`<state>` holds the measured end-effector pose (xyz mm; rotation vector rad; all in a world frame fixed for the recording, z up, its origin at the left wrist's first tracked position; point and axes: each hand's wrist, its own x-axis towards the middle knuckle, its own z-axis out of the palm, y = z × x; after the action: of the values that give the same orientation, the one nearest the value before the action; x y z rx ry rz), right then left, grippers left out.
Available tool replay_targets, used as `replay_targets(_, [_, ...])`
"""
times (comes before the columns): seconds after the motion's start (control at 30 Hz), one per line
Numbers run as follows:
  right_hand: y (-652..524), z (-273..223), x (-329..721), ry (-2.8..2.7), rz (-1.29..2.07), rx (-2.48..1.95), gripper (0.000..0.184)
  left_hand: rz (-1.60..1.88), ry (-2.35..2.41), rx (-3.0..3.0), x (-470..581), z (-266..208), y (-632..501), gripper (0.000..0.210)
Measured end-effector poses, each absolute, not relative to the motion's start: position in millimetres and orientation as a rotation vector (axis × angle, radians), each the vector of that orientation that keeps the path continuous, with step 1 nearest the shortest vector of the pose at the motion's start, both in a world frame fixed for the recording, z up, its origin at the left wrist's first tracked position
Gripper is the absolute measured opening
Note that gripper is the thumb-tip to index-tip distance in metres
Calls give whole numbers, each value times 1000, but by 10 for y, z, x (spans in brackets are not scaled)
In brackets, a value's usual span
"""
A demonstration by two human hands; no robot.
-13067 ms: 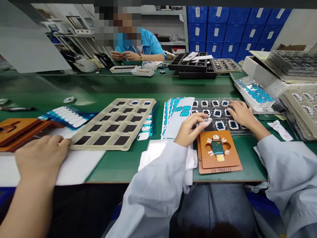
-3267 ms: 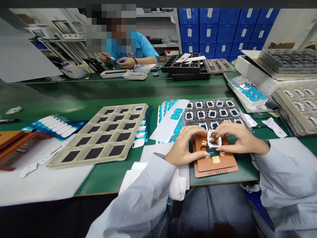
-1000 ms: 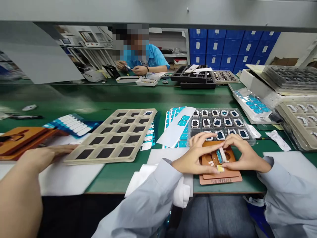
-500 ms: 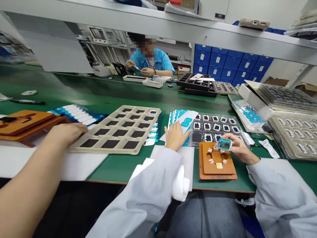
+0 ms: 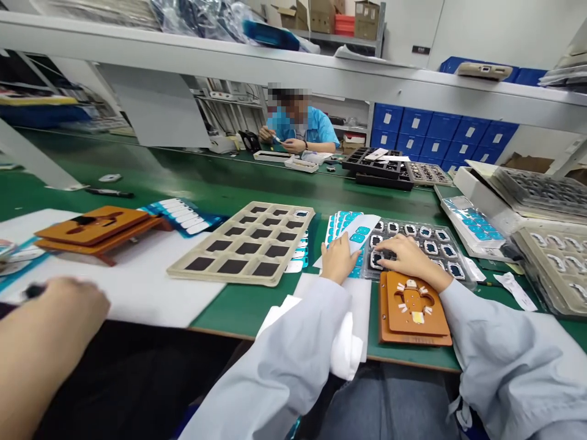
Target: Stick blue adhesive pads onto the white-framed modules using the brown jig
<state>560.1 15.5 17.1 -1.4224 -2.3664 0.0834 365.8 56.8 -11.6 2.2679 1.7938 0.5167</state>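
Observation:
My left hand (image 5: 340, 261) grips the lower end of a white sheet (image 5: 364, 231) with teal rounded-square stickers, thumb on its right side. My right hand (image 5: 406, 260) reaches over the clear plastic tray (image 5: 452, 235), fingers bent round a small watch case (image 5: 375, 259) in the tray's near-left pocket. Its frame is pale with a dark centre, partly covered by my fingers. Other such cases fill pockets around it. Below my right wrist lies an orange fixture (image 5: 415, 311) with a cross-shaped recess and white tabs; it holds no case.
A beige tray (image 5: 197, 278) with dark pads lies left of my hands. At far left, a neighbour's hand (image 5: 68, 305) is near another orange fixture (image 5: 98, 229). White cloth (image 5: 346, 348) hangs at the table edge. Stacked trays (image 5: 550, 244) stand right. A co-worker (image 5: 316, 125) sits opposite.
My right hand has carried the watch case from above the orange fixture left to the clear tray's near-left pocket. The neighbour's hand has left the beige tray. The view has shifted left.

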Motion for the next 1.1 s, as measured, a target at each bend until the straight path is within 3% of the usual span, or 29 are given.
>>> replay_targets(0.2, [29, 145, 5843, -2186, -154, -1389, 17, 727, 1688, 2439, 3621, -79, 538, 55])
replay_targets(0.4, [-174, 173, 5932, -2202, -687, -1132, 22, 1173, 1303, 2769, 3598, -165, 542, 46])
replay_targets(0.6, [-237, 177, 5858, -2313, -1002, -1082, 31, 1326, 1108, 2967, 3646, -143, 446, 42])
replay_targets(0.87, [-250, 162, 5858, -2303, -967, -1137, 34, 1347, 1082, 3101, 3665, -171, 444, 40])
replay_targets(1.0, [-259, 178, 5843, -2277, -748, -1169, 37, 1302, 1075, 3066, 3652, -202, 478, 41])
replay_targets(1.1, [-282, 237, 5851, -2168, -515, -1068, 29, 1232, 1124, 3006, 3634, -193, 481, 44])
